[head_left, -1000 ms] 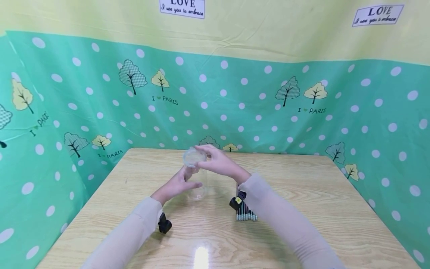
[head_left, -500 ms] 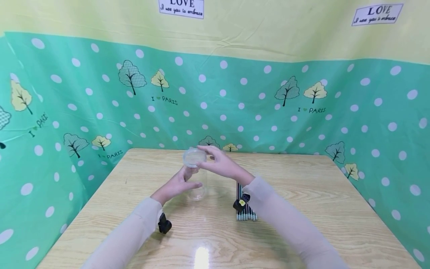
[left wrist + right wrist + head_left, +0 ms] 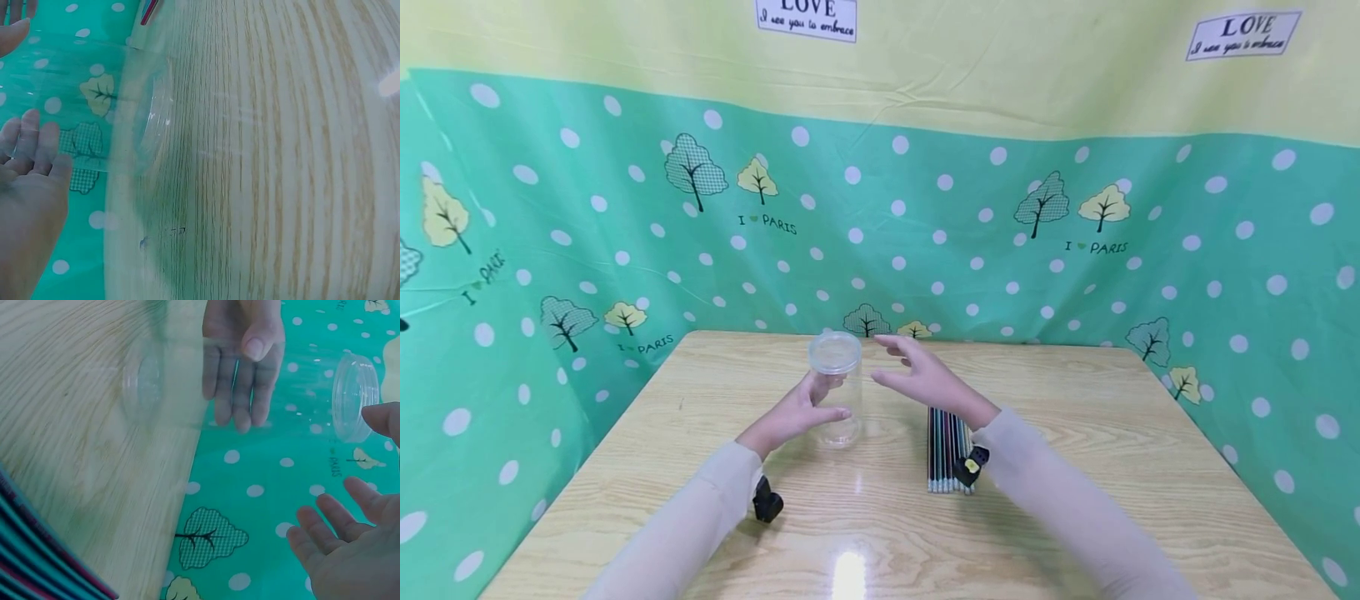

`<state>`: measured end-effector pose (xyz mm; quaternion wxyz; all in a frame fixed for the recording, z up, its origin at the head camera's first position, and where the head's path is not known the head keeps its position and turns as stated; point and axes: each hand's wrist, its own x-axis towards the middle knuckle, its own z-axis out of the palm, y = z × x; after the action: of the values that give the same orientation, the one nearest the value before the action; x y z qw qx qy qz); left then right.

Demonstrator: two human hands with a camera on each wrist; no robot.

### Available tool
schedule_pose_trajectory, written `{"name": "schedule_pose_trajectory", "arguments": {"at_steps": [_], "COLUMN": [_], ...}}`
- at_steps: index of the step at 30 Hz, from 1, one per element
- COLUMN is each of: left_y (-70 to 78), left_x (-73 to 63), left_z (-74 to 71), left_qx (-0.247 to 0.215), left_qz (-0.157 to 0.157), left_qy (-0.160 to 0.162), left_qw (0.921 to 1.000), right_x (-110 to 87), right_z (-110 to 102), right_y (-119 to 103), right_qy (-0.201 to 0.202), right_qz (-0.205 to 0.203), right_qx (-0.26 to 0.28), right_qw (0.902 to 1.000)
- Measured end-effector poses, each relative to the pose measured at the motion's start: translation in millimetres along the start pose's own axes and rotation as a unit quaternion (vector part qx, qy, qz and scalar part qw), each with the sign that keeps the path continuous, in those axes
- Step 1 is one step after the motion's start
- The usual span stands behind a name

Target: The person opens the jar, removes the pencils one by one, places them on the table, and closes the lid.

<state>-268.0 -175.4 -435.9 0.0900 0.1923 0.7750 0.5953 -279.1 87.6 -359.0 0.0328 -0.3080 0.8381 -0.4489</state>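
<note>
A tall clear plastic jar (image 3: 852, 398) stands upright on the table, its round clear lid (image 3: 835, 353) seated on top. My left hand (image 3: 797, 415) holds the jar around its side, fingers behind and thumb in front, as the right wrist view shows. To the right of the lid, my right hand (image 3: 925, 379) hovers with fingers spread and nothing in them. In the right wrist view, that hand's thumb overlaps the edge of the lid (image 3: 355, 397). Beneath my right forearm lies a row of dark striped pencils (image 3: 942, 450), partly covered by the wrist camera.
The wooden table (image 3: 1112, 458) reaches back to a green dotted curtain (image 3: 925, 250) with printed trees. A black camera (image 3: 767, 500) is strapped at my left wrist and another (image 3: 970, 467) at my right. A bright light reflection lies at the front of the table.
My right hand has let go of the lid and moved off to the right, uncovering it and more of the pencils. My left hand and the jar have stayed in place.
</note>
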Motion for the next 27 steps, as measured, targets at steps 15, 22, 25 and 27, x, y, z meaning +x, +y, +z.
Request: {"name": "schedule_pose_trajectory", "arguments": {"at_steps": [15,22,25,27], "left_y": [-1.6,-0.5,0.1,0.3], "left_x": [-2.4,-3.3,-3.9,-4.3], "left_z": [-0.8,-1.1,-0.7,-0.4], "left_qx": [-0.001,-0.001,-0.001,-0.003], "left_qz": [-0.007,-0.007,-0.006,-0.004], "left_qy": [0.000,0.005,0.008,0.009], "left_qw": [1.0000,1.0000,1.0000,0.9999], "right_x": [-34.5,-51.7,-57.6,-61.0], "right_z": [-18,-26,-30,-32], "right_y": [31,43,49,52], "right_qy": [0.000,0.005,0.011,0.016], "right_qz": [0.023,0.033,0.041,0.044], "right_qx": [-0.025,-0.030,-0.038,-0.042], "right_qw": [0.9994,0.9990,0.9984,0.9980]}}
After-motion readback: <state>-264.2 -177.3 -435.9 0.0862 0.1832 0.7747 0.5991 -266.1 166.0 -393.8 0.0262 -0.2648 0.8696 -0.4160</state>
